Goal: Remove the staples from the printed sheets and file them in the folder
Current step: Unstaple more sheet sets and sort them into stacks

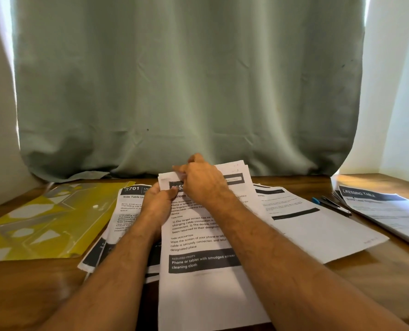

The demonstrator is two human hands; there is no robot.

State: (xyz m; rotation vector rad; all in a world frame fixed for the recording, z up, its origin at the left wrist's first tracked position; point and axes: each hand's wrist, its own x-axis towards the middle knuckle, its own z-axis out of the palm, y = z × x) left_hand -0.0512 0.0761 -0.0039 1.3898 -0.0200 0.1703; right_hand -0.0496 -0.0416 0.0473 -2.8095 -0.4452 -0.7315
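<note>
A set of printed sheets (198, 240) with black header bars lies in front of me on the wooden table (31, 283). My left hand (158, 204) grips its top left part, thumb on the page. My right hand (203, 180) pinches the top left corner of the same set, fingertips curled at the paper's edge; no staple is visible under the fingers. A yellow translucent folder (43, 223) with a snap button lies flat at the left. More printed sheets (127, 211) lie under my left arm.
Loose white sheets (318, 225) spread to the right. A blue-capped pen (330, 205) lies beside them. Another printed stack (385, 211) sits at the far right edge. A green curtain (189, 91) hangs behind the table.
</note>
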